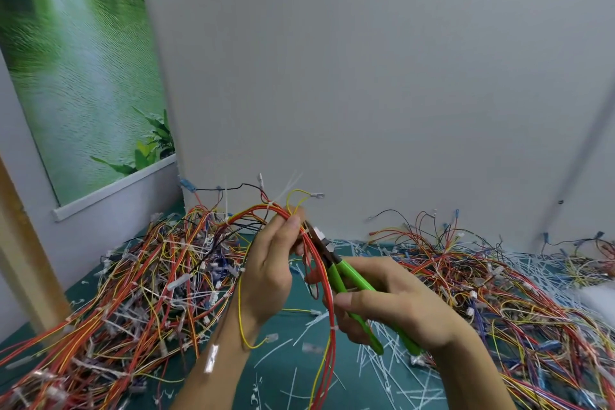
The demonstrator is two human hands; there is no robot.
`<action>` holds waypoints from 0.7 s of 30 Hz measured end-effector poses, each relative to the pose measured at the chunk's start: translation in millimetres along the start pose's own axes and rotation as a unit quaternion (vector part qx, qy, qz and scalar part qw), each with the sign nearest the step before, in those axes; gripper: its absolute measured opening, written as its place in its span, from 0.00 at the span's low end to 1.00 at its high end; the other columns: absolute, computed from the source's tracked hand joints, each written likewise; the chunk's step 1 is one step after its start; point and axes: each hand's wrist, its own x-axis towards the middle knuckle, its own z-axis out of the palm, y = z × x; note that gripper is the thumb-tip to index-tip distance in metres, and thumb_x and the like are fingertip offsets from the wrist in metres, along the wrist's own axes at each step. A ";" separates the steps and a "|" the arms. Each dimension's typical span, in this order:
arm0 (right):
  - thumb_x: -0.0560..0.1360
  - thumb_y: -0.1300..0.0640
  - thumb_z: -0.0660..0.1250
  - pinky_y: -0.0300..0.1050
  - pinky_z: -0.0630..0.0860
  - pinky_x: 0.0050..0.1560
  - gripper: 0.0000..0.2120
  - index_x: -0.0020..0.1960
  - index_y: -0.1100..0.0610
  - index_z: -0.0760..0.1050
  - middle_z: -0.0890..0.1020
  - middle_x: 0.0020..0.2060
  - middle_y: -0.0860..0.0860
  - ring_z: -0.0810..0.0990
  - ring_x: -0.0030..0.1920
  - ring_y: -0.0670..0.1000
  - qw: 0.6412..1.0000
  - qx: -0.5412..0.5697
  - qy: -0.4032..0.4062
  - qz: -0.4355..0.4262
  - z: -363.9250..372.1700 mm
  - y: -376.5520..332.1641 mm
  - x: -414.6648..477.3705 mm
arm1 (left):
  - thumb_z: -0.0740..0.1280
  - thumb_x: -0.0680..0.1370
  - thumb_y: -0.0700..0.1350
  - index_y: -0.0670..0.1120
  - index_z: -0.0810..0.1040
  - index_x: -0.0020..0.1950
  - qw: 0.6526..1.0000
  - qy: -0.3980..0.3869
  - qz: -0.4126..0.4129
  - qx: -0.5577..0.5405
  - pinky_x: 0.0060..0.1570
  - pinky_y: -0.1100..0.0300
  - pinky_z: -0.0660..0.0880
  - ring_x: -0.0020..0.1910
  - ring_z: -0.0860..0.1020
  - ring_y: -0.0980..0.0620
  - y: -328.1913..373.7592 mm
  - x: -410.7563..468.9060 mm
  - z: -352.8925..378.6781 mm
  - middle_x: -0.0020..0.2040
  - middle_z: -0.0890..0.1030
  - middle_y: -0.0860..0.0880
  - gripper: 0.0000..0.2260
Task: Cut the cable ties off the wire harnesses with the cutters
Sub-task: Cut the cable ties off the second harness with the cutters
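My left hand (pixel 271 271) grips a wire harness (pixel 324 280) of red, orange and yellow wires, held up above the table. My right hand (pixel 389 301) holds green-handled cutters (pixel 352 280), whose dark jaws (pixel 316 236) sit against the bundle right beside my left fingertips. A white cable tie (pixel 271 204) wraps the bundle near the top of its loop, with a long tail pointing up. A yellow wire with a ring terminal (pixel 317 196) sticks out to the upper right.
A big heap of tangled harnesses (pixel 139 280) covers the green mat (pixel 289 356) on the left, another heap (pixel 492 283) on the right. Cut white tie pieces (pixel 392 373) litter the mat in front. A white wall (pixel 366 93) rises close behind.
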 end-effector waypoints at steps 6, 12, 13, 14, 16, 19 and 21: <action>0.79 0.65 0.65 0.46 0.68 0.33 0.12 0.47 0.50 0.81 0.74 0.34 0.49 0.69 0.32 0.52 1.000 0.000 0.009 0.002 -2.2 7.1 0.8 | 0.57 0.79 0.58 0.44 0.71 0.41 1.000 -0.010 0.002 0.006 0.42 0.51 0.68 0.37 0.66 0.45 5.9 -0.9 1.2 0.36 0.67 0.49 0.18; 0.76 0.64 0.65 0.41 0.68 0.31 0.06 0.53 0.60 0.78 0.72 0.35 0.51 0.68 0.30 0.50 0.998 0.025 0.039 -0.031 -0.8 19.5 9.1 | 0.57 0.80 0.58 0.44 0.72 0.41 1.000 -0.015 -0.006 -0.009 0.44 0.45 0.69 0.38 0.68 0.43 6.0 -0.1 0.6 0.36 0.69 0.44 0.19; 0.75 0.63 0.67 0.41 0.69 0.31 0.08 0.53 0.59 0.79 0.72 0.35 0.51 0.69 0.29 0.49 0.995 0.050 0.068 -0.055 -0.6 21.4 11.6 | 0.56 0.80 0.57 0.47 0.73 0.40 1.000 -0.017 -0.002 -0.013 0.44 0.42 0.69 0.38 0.68 0.44 5.5 0.6 0.2 0.36 0.70 0.46 0.17; 0.74 0.61 0.68 0.41 0.70 0.30 0.09 0.54 0.57 0.80 0.72 0.35 0.52 0.69 0.29 0.49 0.988 0.084 0.101 -0.080 -3.1 22.1 12.2 | 0.56 0.80 0.56 0.51 0.74 0.39 1.000 -0.020 0.002 -0.014 0.44 0.38 0.68 0.38 0.68 0.44 5.1 1.1 -0.1 0.36 0.71 0.49 0.15; 0.72 0.59 0.70 0.41 0.70 0.30 0.11 0.54 0.56 0.80 0.72 0.36 0.53 0.70 0.29 0.49 0.973 0.140 0.143 -0.114 -14.2 20.4 8.1 | 0.56 0.79 0.54 0.54 0.75 0.38 0.999 -0.025 0.000 -0.023 0.42 0.37 0.66 0.38 0.68 0.45 4.2 1.3 -1.3 0.37 0.73 0.52 0.13; 0.73 0.58 0.70 0.44 0.71 0.31 0.11 0.55 0.57 0.79 0.73 0.37 0.53 0.71 0.30 0.51 0.960 0.165 0.189 -0.127 -29.1 17.6 1.2 | 0.58 0.77 0.52 0.53 0.77 0.36 0.999 -0.046 0.007 -0.022 0.41 0.46 0.67 0.37 0.71 0.49 4.6 -0.3 -2.0 0.37 0.74 0.53 0.12; 0.74 0.60 0.69 0.47 0.76 0.33 0.12 0.56 0.59 0.77 0.77 0.40 0.56 0.76 0.33 0.54 0.948 0.184 0.229 -0.121 -32.2 18.2 2.1 | 0.59 0.75 0.51 0.52 0.76 0.35 0.996 -0.086 0.014 -0.011 0.38 0.45 0.67 0.37 0.72 0.49 5.6 -3.0 0.7 0.35 0.73 0.51 0.11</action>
